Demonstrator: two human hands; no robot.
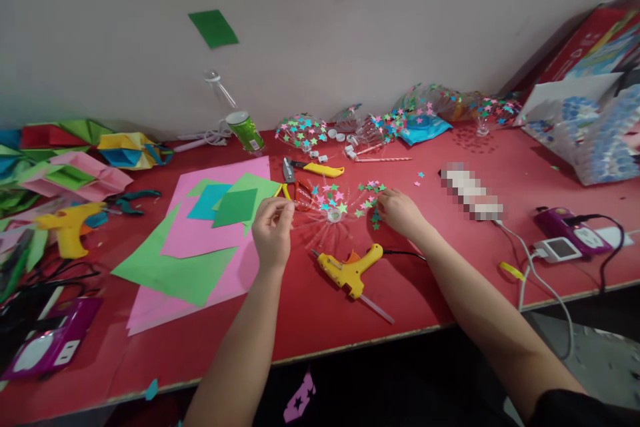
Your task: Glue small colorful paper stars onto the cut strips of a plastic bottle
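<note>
My left hand (273, 230) is raised over the red table (320, 320), its fingers pinched together on a thin clear strip of the plastic star decoration (334, 208). That decoration is a clear cut-plastic flower with small coloured paper stars on its strips. My right hand (400, 212) rests on the table at the decoration's right side, fingers closed on the small paper stars (374, 219) lying there. A yellow glue gun (351, 270) lies just in front of the decoration, between my forearms.
Pink and green paper sheets (200, 247) lie left of my hands. A yellow utility knife (320, 169), a green can (246, 130), finished star decorations (300, 130), a second glue gun (70, 227), folded paper shapes (65, 173), a power strip (473, 190) and a purple device (573, 230) surround them.
</note>
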